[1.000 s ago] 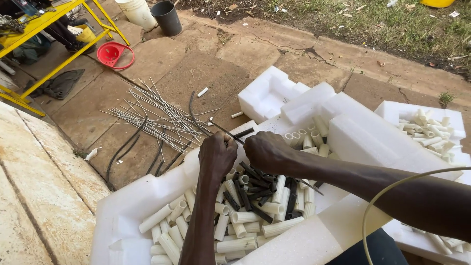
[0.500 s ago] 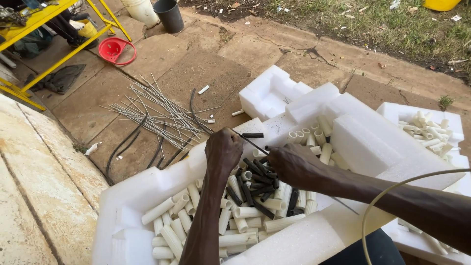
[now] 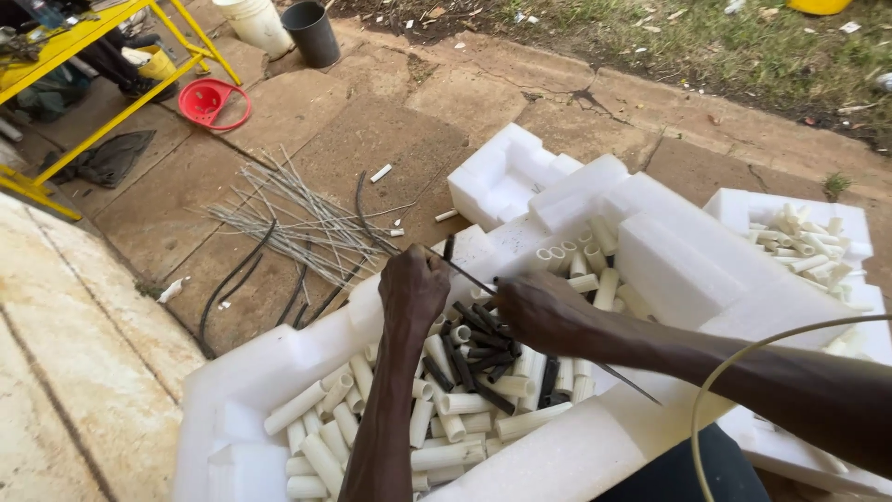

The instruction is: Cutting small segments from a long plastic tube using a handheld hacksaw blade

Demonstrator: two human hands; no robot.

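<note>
- A yellow metal frame (image 3: 121, 88) stands at the far left on the paving, with a red round basin (image 3: 216, 102) just beside it.
- A loose bundle of thin grey wires (image 3: 297, 228) lies on the stone slabs, black cable pieces (image 3: 237, 279) curling next to it.
- The left hand (image 3: 413, 290) is clenched, fingers pinched round the near end of a thin metal rod (image 3: 465, 272).
- Below both hands sits a white foam tray (image 3: 232, 390) filled with short white tube pieces (image 3: 465, 404) and short black tube pieces (image 3: 474, 349).
- The right hand (image 3: 539, 311) is curled closed over the same rod; the rod passes under it and its far end shows beyond the forearm. Whether a tube piece sits inside the fist cannot be told.
- At the far right a second foam tray (image 3: 734, 209) holds more white pieces.
</note>
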